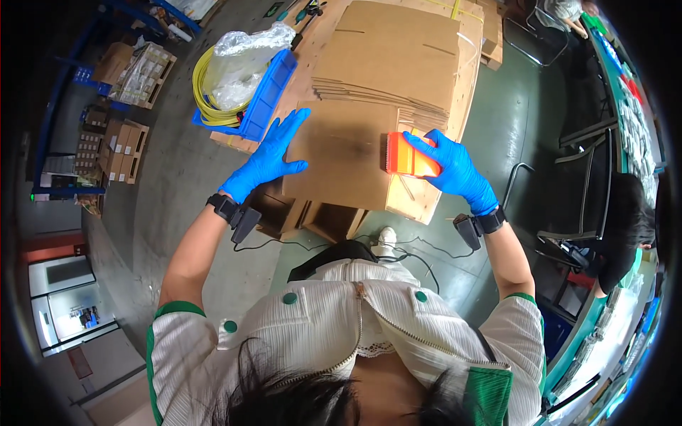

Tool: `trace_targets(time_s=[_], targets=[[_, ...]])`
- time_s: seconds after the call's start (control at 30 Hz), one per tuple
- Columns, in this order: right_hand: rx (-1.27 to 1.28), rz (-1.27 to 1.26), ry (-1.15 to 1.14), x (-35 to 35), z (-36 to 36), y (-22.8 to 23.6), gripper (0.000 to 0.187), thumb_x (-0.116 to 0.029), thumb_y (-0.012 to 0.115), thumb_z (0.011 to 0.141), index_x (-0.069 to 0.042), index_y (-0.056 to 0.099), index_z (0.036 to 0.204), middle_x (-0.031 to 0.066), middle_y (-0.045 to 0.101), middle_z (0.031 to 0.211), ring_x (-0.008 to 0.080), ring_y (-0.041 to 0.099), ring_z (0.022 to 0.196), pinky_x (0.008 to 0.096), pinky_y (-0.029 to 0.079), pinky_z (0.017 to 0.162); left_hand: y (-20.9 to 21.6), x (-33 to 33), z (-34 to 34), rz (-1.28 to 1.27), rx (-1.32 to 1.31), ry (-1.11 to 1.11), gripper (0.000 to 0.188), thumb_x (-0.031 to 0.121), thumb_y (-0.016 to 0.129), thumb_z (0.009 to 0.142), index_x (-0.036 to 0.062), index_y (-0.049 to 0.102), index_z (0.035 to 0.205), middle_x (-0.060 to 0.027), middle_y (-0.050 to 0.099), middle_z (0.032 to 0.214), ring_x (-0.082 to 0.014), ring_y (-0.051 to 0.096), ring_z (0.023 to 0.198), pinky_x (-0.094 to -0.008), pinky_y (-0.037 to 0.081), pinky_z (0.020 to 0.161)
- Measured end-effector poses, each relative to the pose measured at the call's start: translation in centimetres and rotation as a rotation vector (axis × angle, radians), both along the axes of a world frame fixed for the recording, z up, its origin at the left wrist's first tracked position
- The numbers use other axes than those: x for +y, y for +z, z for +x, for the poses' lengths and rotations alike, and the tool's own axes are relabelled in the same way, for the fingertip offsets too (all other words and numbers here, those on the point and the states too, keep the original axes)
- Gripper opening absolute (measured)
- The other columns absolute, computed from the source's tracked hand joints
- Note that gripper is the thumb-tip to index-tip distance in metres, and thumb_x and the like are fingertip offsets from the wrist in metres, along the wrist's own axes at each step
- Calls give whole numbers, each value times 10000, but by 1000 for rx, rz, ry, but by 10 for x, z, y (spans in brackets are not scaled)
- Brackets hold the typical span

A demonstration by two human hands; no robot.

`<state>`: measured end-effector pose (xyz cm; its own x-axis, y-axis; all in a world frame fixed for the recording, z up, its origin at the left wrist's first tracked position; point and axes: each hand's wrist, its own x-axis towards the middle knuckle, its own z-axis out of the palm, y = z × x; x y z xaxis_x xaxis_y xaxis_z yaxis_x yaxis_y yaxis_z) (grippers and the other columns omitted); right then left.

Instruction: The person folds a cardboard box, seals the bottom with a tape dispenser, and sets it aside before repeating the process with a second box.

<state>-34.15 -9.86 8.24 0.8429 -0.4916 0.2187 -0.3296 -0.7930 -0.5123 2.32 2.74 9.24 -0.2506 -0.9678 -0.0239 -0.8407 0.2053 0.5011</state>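
A closed brown cardboard box (341, 160) stands in front of me, its top flat beneath my hands. My right hand (455, 167), in a blue glove, is wrapped round an orange tape dispenser (412, 157) with a serrated edge. The dispenser is at the right side of the box top; whether it touches the cardboard I cannot tell. At the box's left edge my left hand (268, 157), also gloved in blue, has its fingers spread and holds nothing. Beyond the box lies a stack of flat cardboard sheets (394, 53).
A blue bin (273, 92) with clear plastic and a coil of yellow strapping (206, 89) sits beyond my left hand. Open cardboard boxes (330, 220) are below the worktop. Chairs (586, 192) and another person (629, 227) are at the right. Cables hang from my wrists.
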Motion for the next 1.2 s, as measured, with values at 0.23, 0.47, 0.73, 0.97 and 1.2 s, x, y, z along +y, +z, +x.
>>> trace_targets(time_s=[0.23, 0.47, 0.73, 0.97, 1.2], targets=[[99, -35, 57, -11, -19, 6, 739, -145, 733, 676, -247, 466, 1357, 142, 538, 967, 353, 580, 790, 379, 501, 711, -5, 0, 3, -11, 68, 22, 936, 455, 667, 774, 128, 149, 1481, -161, 221, 1505, -321, 171, 1404, -480, 96, 1139], [47, 4, -38, -10, -46, -26, 748, -114, 734, 654, -247, 481, 1345, 146, 540, 966, 356, 587, 831, 365, 502, 741, -10, 1, 7, -15, 54, 24, 946, 406, 689, 762, 112, 147, 1480, -154, 218, 1509, -307, 182, 1403, -467, 99, 1142], [-38, 128, -79, -2, -44, -72, 781, -104, 731, 653, -250, 450, 1367, 147, 526, 999, 354, 582, 854, 363, 495, 756, -2, -2, 2, 21, 10, 4, 947, 278, 698, 755, 82, 120, 1479, -140, 194, 1519, -308, 166, 1407, -431, 139, 1142], [-178, 200, -106, 4, -4, -120, 757, -138, 738, 691, -269, 438, 1373, 146, 505, 977, 352, 554, 888, 378, 474, 795, 1, 1, 1, 32, 28, 9, 931, 187, 694, 756, 76, 118, 1479, -131, 161, 1529, -321, 149, 1408, -426, 174, 1135], [-103, 230, -108, 13, -12, -140, 703, -248, 708, 774, -318, 392, 1398, 136, 505, 925, 331, 545, 864, 386, 464, 767, 16, -1, -7, 65, -105, -45, 889, 196, 683, 774, 65, 149, 1473, -140, 172, 1524, -328, 163, 1403, -424, 187, 1130]])
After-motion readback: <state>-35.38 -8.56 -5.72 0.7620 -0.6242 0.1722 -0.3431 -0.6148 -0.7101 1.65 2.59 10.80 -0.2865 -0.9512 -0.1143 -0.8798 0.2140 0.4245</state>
